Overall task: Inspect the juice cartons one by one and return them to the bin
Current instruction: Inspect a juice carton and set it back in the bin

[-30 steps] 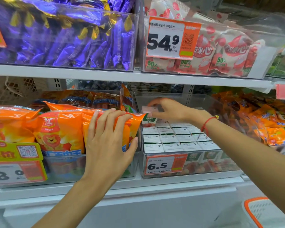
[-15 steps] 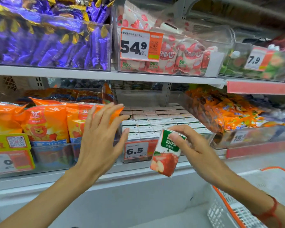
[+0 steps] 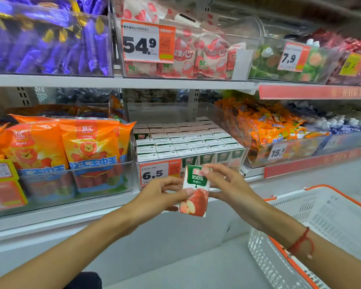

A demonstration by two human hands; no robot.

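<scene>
You hold one juice carton (image 3: 194, 192) in front of the shelf, just below the clear bin (image 3: 243, 152) where the other cartons (image 3: 183, 142) stand in tight rows. Your left hand (image 3: 161, 195) comes from 7 o'clock and pinches the carton's left edge, the thumb lying on its front face. Your right hand (image 3: 229, 186) comes from 4 o'clock and grips the right side, its fingertips curled over the top corner. The carton is a little tilted, its top leaning toward 1 o'clock.

On the carton you can read "100%" in white on a green field, with a small red logo above it (too blurred to read) and a picture of a red apple on the lower half. The cartons at the front of the bin show the same green "100%" mark.

The price tag (image 3: 159, 172) on the bin front says "6.5". At 12 o'clock from the carton, on the upper shelf, a big tag (image 3: 147, 41) reads "54.9", and the pink bags (image 3: 208, 55) beside it show "50%". At 2 o'clock a tag (image 3: 291, 57) says "7.9", and at 3 o'clock another (image 3: 277, 152) says "15.5". At 9 o'clock the orange bags (image 3: 88, 140) carry a lion and the characters "双汇". A white basket (image 3: 313, 222) with orange rim sits at 5 o'clock, under your right forearm.
</scene>
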